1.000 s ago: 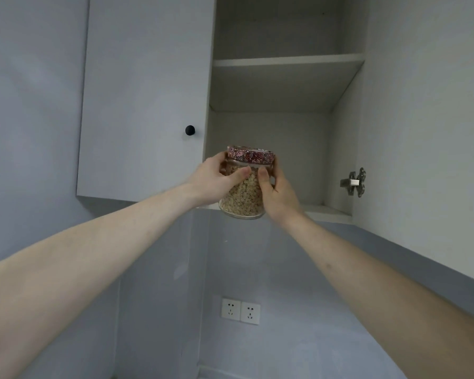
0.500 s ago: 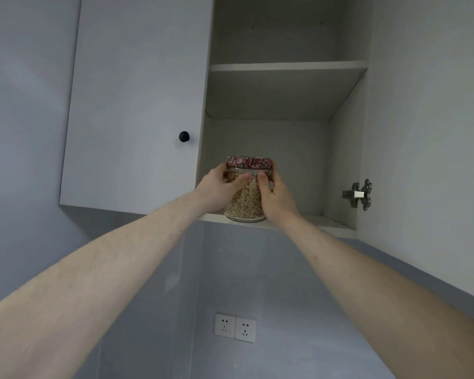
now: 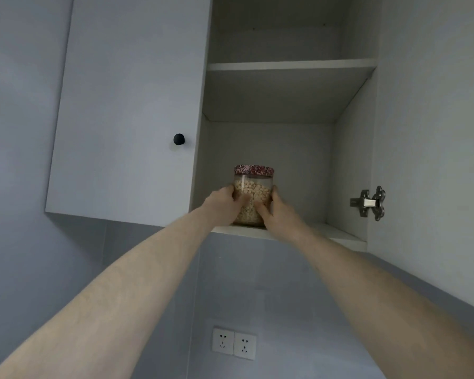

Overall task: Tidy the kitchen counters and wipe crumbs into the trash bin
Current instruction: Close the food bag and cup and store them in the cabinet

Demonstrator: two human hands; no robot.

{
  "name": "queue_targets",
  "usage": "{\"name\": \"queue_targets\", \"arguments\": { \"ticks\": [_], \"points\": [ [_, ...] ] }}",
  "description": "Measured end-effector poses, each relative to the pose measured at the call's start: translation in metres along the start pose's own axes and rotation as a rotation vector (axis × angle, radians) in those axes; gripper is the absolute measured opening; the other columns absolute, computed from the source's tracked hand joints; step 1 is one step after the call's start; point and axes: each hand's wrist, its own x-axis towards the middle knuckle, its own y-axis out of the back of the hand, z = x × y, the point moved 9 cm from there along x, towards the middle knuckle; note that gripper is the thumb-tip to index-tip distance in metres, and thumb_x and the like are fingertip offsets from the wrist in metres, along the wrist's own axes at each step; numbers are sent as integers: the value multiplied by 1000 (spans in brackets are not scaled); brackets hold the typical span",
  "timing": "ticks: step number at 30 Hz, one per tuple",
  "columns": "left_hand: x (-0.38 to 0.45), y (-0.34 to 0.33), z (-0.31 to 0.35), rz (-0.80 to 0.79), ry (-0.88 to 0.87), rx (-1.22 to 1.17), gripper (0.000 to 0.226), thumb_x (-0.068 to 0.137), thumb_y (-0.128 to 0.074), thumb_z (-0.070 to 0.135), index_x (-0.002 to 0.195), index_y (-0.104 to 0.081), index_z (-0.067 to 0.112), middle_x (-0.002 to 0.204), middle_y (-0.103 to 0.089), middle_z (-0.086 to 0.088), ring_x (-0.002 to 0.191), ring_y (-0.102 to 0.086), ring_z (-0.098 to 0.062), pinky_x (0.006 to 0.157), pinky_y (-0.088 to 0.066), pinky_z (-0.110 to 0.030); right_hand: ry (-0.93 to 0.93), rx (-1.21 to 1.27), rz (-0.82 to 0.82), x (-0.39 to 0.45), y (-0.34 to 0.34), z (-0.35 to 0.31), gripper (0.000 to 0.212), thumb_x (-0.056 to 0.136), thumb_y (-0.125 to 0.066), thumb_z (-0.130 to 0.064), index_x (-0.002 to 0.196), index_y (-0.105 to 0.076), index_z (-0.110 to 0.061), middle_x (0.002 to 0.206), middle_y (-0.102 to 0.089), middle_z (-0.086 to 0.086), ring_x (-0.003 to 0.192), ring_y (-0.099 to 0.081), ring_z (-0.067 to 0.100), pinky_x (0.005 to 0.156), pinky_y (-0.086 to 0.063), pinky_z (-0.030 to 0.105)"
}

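On the left, the closed cupboard door (image 3: 126, 105) with its round black knob (image 3: 179, 139) looks just the same as a moment ago. Next to it, the left hand (image 3: 225, 203) wraps around the left side of the jar (image 3: 253, 198), with its fingers curled on the glass.

The jar is what has changed. A second ago it was up in the air, in front of the open cupboard. Half a second ago it was just at the front edge of the bottom shelf (image 3: 337, 235). Now it stands upright on that shelf, a bit further in. It is a glass jar full of pale flakes (oats, I think) with a red patterned lid (image 3: 254, 170).

The right hand (image 3: 274, 214) holds the right side of the jar, low down, fingers bent around it. So both hands are still gripping it, and neither has let go.

Further right, the open door (image 3: 433, 132) shows its metal hinge (image 3: 372, 203). Below, two white sockets (image 3: 234, 342) sit on the wall.

I think this means the jar is nearly put away. The hands likely need to let go and shut the door. The worktop and the crumbs are not in sight, so that part seems still to come.
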Motion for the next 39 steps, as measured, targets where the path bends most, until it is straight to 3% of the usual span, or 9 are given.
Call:
{"name": "queue_targets", "arguments": {
  "ticks": [4, 9, 14, 17, 20, 23, 28, 34, 39],
  "points": [
    [-2, -27, -27, 14, 46, 153, 40, 95, -44, 61, 108, -64, 29, 99, -69, 2, 97, -66, -27, 78, -46, -37, -106, 32, -97, 17, -12, 20, 89, 101, -58, -38, 162, 2, -16, 160, -38, 7, 144, -42, 28, 119, -34, 42],
    [15, -31, -33, -86, 62, 43, 51, 88, -58, 56, 134, -59, 34, 125, -68, 7, 108, -65, -22, 91, -51, -33, -138, 94, -114, 31, -15, 31, 75, 99, -64, -33, 157, -21, -12, 154, -47, 6, 141, -45, 24, 118, -33, 33],
    [29, -39, -42, -170, 108, -51, 38, 97, -56, 47, 122, -66, 20, 114, -70, 1, 106, -64, -20, 91, -48, -31, -225, 62, -95, 36, -16, 44, 70, 94, -68, -46, 146, -40, -8, 142, -56, 5, 129, -55, 25, 93, -40, 24],
    [34, -41, -45, -182, 125, 59, 38, 98, -51, 55, 104, -66, 21, 97, -66, 1, 89, -59, -18, 76, -41, -28, -265, -58, -141, 38, -17, 50, 48, 94, -64, -50, 119, -58, -10, 115, -64, 5, 90, -61, 20, 64, -40, 24],
    [36, -39, -46, -137, 130, 70, 38, 96, -54, 56, 97, -63, 19, 89, -64, 1, 80, -57, -15, 64, -38, -29, -285, -139, -149, 40, -16, 52, 31, 95, -64, -46, 97, -50, -19, 91, -53, 0, 73, -50, 14, 51, -32, 24],
    [33, -37, -45, -123, 112, 30, 29, 95, -60, 48, 97, -60, 19, 88, -62, 1, 82, -57, -17, 64, -38, -30, -281, -158, -176, 39, -18, 52, 27, 94, -66, -41, 94, -52, -18, 83, -53, -1, 71, -52, 13, 51, -33, 22],
    [28, -40, -38, -160, 82, -29, 21, 94, -60, 24, 73, -58, 19, 70, -58, 1, 73, -54, -17, 62, -39, -25, -273, -121, -207, 35, -21, 50, 27, 94, -65, -31, 112, -69, -11, 109, -69, 8, 102, -65, 24, 74, -47, 27],
    [23, -37, -41, -177, 114, -35, 25, 92, -55, 20, 70, -67, 16, 70, -63, -1, 73, -57, -18, 65, -42, -26, -324, -177, -200, 31, -17, 51, 14, 95, -60, -26, 96, -66, -13, 89, -63, 2, 76, -58, 15, 55, -40, 25],
    [20, -38, -40, -171, 128, -7, 28, 91, -47, 14, 89, -71, 1, 82, -69, -12, 79, -57, -21, 70, -47, -32, -341, -216, -196, 29, -16, 52, 15, 95, -55, -21, 82, -58, -14, 83, -58, 1, 70, -54, 14, 50, -35, 25]
  ]
}}
